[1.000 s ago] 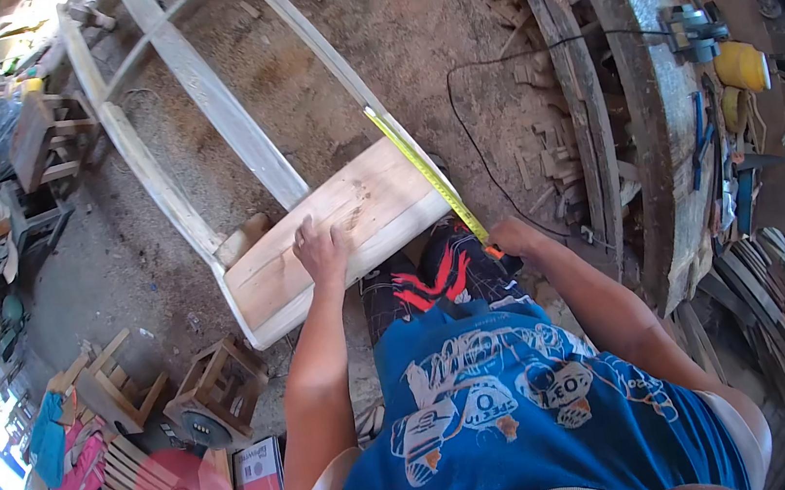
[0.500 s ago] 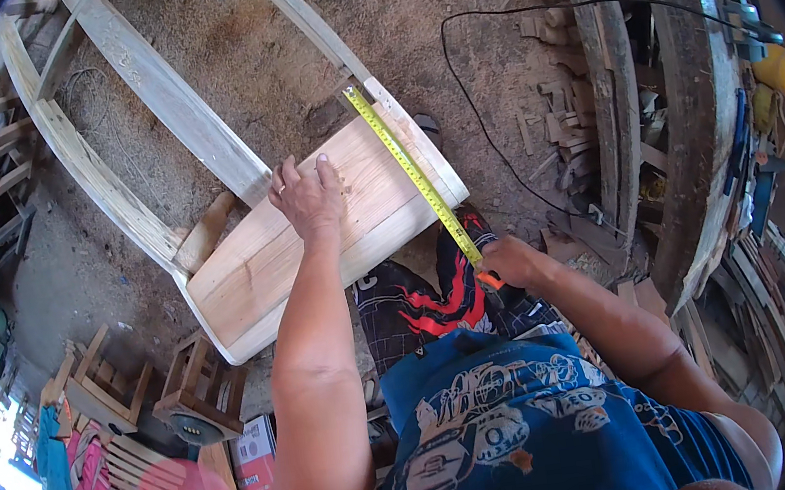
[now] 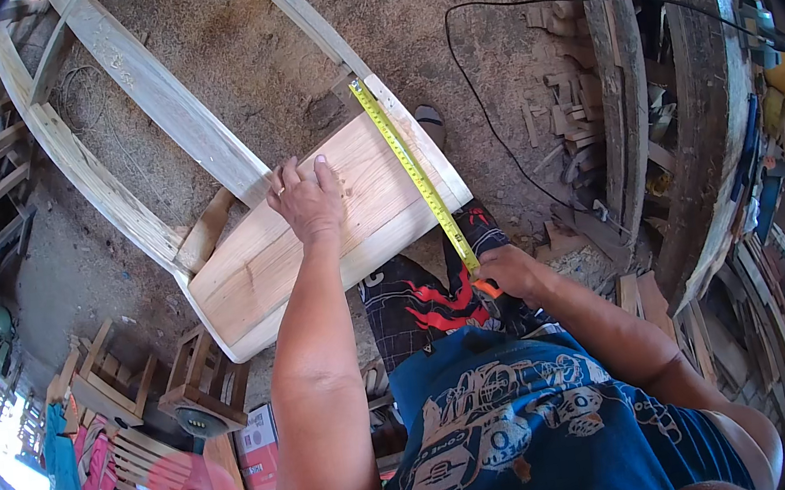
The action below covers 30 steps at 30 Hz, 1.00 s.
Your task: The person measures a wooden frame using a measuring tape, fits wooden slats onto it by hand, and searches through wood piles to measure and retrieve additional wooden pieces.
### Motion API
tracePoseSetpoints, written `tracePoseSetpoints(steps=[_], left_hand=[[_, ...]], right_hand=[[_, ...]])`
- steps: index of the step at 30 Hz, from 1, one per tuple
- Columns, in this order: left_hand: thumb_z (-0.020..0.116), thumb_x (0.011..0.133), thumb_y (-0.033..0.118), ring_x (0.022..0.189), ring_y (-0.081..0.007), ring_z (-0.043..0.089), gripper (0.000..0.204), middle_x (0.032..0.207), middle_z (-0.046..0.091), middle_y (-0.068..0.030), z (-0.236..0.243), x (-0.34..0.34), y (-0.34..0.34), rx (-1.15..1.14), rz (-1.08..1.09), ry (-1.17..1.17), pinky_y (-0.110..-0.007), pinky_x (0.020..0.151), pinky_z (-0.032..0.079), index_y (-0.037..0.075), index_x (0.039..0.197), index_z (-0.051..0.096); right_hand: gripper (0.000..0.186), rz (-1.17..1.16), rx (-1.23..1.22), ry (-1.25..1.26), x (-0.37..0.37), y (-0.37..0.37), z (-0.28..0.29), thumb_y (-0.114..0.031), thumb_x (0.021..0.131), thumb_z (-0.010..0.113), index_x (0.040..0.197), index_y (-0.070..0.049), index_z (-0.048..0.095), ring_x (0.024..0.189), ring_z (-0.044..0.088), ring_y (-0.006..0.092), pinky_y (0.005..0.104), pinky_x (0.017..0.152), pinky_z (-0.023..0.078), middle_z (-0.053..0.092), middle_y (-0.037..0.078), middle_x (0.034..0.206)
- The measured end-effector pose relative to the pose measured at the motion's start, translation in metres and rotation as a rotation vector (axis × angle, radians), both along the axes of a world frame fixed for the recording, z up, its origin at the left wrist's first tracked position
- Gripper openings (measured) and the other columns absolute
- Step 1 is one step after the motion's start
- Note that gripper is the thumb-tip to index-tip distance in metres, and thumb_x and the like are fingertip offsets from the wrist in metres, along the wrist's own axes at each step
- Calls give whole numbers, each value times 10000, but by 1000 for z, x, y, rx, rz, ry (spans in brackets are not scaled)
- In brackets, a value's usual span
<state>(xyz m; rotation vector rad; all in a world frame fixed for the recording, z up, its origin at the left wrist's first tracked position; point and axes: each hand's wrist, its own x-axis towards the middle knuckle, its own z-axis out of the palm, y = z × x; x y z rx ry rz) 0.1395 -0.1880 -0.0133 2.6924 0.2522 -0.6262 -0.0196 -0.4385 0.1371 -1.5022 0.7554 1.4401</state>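
My left hand (image 3: 309, 204) rests on a pale wooden panel (image 3: 374, 174), fingers spread by its far edge, where a long plank (image 3: 168, 96) meets it. The panel joins curved rails into a large wooden frame. Across its right end lies the yellow blade of a tape measure (image 3: 415, 171), its tip by the far corner. My right hand (image 3: 511, 274) is closed around the tape measure's case, which shows an orange part and is mostly hidden by the fingers. That hand is just off the panel's near edge, above my patterned shorts.
Sawdust covers the ground beyond the frame. On the right, a black cable (image 3: 456, 61) loops past heavy timber beams (image 3: 680, 112) and piles of offcuts (image 3: 577, 114). Small wooden stools (image 3: 199, 386) stand at lower left, near a pink cloth (image 3: 96, 467).
My right hand has shifted slightly left and nearer with the tape case, and the blade has moved slightly over the panel. My left hand stays in place.
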Motion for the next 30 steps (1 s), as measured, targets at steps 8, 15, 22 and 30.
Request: tracePoseSetpoints(steps=[8, 15, 22, 30], left_hand=[[493, 941, 483, 1364, -295, 382, 623, 1332, 553, -210, -4, -1, 0, 22, -9, 13, -467, 1170, 160, -32, 1286, 555], [501, 935, 482, 1342, -296, 402, 614, 1316, 561, -206, -2, 0, 0, 27, 3, 5, -461, 1168, 161, -23, 1281, 555], [511, 942, 474, 1322, -292, 429, 589, 1286, 586, -177, -1, 0, 0, 21, -3, -29, -472, 1169, 171, -17, 1262, 571], [520, 935, 466, 1338, -284, 408, 594, 1300, 576, -183, -1, 1, -1, 20, 12, 6, -464, 1160, 173, -25, 1267, 557]], right_hand=[[299, -1, 22, -71, 3, -5, 2, -255, 888, 608, 815, 28, 670, 737, 607, 306, 390, 693, 478, 640, 177, 800], [278, -277, 6, 12, -8, -3, -4, -200, 854, 649, 763, 63, 654, 606, 524, 181, 361, 612, 459, 615, 136, 690], [247, -395, 2, 136, -3, -4, 3, -187, 860, 657, 769, 42, 673, 618, 521, 142, 341, 585, 450, 609, 75, 689], [216, -346, -9, 164, -4, -7, 4, -177, 861, 652, 827, 31, 697, 671, 540, 139, 322, 648, 464, 643, 70, 740]])
